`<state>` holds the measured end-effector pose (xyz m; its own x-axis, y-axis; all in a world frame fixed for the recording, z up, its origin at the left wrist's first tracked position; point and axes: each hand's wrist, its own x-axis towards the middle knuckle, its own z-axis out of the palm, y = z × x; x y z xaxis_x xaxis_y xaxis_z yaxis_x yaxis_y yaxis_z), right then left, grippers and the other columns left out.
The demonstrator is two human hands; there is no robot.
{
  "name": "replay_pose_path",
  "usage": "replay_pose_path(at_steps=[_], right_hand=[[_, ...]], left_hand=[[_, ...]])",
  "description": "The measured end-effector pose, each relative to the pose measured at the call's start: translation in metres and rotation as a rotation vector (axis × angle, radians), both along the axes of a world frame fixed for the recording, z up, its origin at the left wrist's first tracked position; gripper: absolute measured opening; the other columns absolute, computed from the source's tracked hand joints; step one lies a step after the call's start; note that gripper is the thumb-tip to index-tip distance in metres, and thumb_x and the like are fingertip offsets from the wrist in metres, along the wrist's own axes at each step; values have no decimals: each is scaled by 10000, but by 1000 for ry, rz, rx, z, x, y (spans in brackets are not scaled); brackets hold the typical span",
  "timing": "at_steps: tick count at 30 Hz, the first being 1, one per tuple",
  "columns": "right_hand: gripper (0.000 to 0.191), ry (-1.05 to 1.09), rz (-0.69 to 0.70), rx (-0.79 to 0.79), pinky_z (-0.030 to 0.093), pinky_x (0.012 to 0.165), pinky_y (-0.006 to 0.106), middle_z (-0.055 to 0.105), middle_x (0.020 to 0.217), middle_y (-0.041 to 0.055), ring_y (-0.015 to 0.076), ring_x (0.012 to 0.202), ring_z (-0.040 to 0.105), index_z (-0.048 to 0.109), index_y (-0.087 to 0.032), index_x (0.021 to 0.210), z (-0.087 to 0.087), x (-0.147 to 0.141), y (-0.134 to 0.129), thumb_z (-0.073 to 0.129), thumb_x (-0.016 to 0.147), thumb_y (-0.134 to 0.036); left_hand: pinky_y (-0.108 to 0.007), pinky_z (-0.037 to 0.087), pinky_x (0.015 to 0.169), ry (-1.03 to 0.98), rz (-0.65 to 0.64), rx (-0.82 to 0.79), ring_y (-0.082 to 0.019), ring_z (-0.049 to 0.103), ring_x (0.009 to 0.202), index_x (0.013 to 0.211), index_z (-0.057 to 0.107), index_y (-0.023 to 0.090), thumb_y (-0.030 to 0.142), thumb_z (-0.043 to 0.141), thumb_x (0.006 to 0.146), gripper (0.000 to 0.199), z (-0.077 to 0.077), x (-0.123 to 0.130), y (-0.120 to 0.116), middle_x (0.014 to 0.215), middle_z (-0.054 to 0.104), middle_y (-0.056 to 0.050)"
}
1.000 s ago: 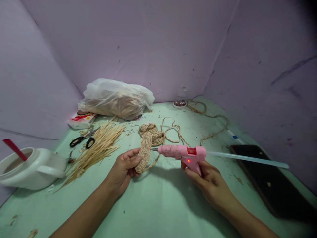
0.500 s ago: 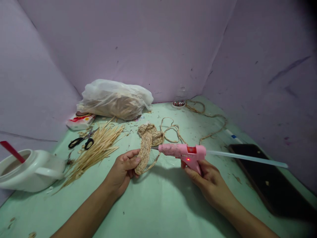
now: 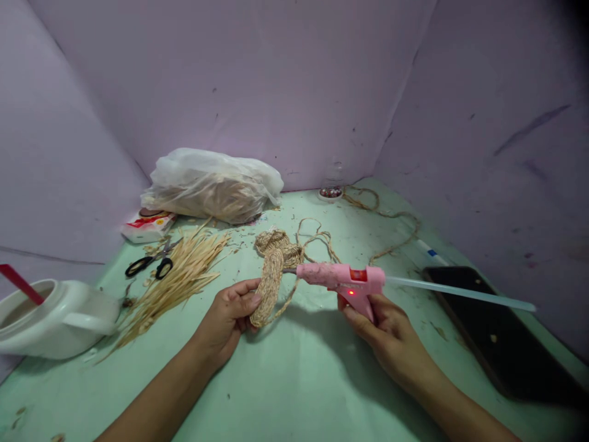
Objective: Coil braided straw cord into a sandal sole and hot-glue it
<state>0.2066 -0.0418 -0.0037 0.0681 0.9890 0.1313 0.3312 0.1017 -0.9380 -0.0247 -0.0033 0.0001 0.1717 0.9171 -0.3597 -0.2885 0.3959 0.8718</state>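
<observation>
Pinched in my left hand (image 3: 234,313) is the lower end of a coiled, tan twine piece (image 3: 270,282), held tilted above the table. Its upper part is a rounded, bunched shape; a loose strand of twine (image 3: 317,242) trails from it to the right. My right hand (image 3: 386,331) grips the handle of a pink hot glue gun (image 3: 343,276) with a red light on. The gun's dark nozzle points left at the right edge of the twine piece; I cannot tell whether it touches. A long translucent glue stick (image 3: 460,291) sticks out of the back.
At left lie a white pot (image 3: 83,307), black-handled scissors (image 3: 163,267), dried straw strips (image 3: 184,264) and a small box (image 3: 147,227). A plastic bag (image 3: 211,184) sits by the back wall, a clear container of beads (image 3: 330,193) right of it. A dark phone-like slab (image 3: 501,337) lies at right.
The glue gun has shifted very slightly to the right, and more of its nozzle shows beside the twine piece. My left hand keeps its hold.
</observation>
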Motion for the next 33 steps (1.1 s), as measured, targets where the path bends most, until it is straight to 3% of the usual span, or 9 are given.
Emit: replay_pose_path(at_steps=[18, 33], right_hand=[[281, 92, -6, -78, 377, 529, 262, 499, 642, 2, 138, 567, 432, 564, -168, 768, -1, 2, 1, 541, 729, -445], [254, 112, -12, -32, 351, 526, 256, 467, 645, -7, 137, 574, 417, 571, -156, 762, -4, 2, 2, 544, 737, -408]], left_hand=[[-166, 376, 385, 1, -36, 8, -61, 474, 423, 931, 718, 112, 272, 824, 549, 427, -2, -1, 0, 615, 642, -24], [-172, 359, 415, 6, -61, -10, -61, 477, 439, 929, 716, 117, 279, 828, 540, 436, -3, -2, 0, 637, 653, -33]])
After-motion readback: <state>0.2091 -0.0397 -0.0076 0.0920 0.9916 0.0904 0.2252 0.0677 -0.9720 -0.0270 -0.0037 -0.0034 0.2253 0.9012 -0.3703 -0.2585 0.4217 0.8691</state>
